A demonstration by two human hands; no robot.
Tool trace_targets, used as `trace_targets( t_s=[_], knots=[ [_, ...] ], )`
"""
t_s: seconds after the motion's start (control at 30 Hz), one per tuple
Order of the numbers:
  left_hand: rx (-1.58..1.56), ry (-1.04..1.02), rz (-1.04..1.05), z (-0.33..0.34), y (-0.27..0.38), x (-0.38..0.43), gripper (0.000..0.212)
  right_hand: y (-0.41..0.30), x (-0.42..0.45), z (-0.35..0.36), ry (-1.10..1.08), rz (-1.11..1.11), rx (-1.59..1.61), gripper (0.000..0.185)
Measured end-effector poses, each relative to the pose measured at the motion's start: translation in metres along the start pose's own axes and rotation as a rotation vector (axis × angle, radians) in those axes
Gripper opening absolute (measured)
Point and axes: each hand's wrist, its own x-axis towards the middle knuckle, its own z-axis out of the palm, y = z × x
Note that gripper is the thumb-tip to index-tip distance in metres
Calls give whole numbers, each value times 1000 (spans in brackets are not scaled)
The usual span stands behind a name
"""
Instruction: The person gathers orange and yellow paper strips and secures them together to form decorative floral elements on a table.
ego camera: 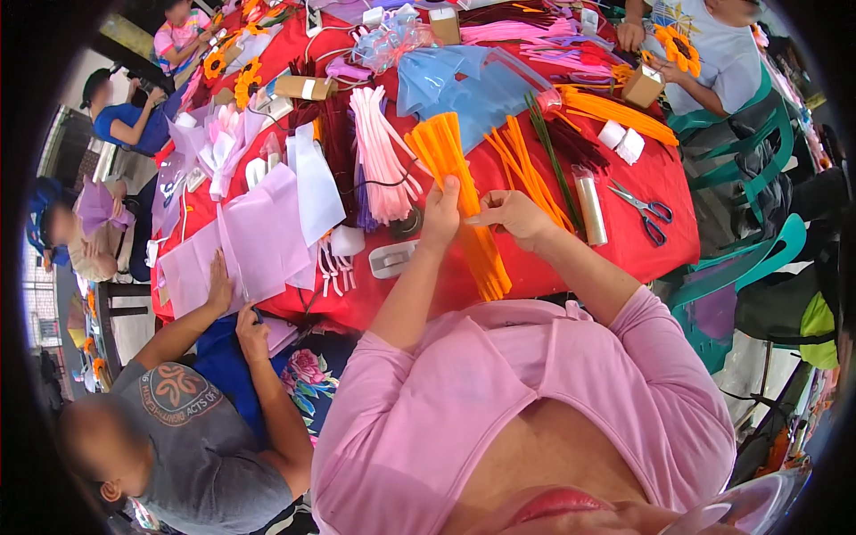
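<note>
A thick bundle of orange chenille stems (483, 257) hangs slantwise over the table's near edge, close to my chest. My left hand (443, 208) is wrapped round its middle from the left. From the right, my right hand (513, 215) pinches at the bundle's side with thumb and forefinger; whether it has one stem or several is too small to tell. Loose orange stems (531, 177) lie just beyond my right hand, beside a few green stems (552, 150). A pale pink bundle of stems (382, 160) lies left of my left hand.
On the red tablecloth (642, 257) lie scissors (643, 208), a clear film roll (590, 206), a white glue-gun-like device (393, 259) and blue wrapping mesh (445, 83). A co-worker (200, 428) at my left handles lilac wrapping sheets (261, 234). Another person's hand (669, 67) holds an orange flower.
</note>
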Motion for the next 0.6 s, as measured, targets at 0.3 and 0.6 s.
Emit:
trace_targets(
  t_s=[0.3, 0.6],
  knots=[
    [-367, -151, -227, -13, 11, -1, 52, -9, 2, -9, -257, 193, 237, 20],
    [-125, -81, -188, -10, 8, -3, 34, -5, 4, -8, -191, 33, 3, 17]
  ],
)
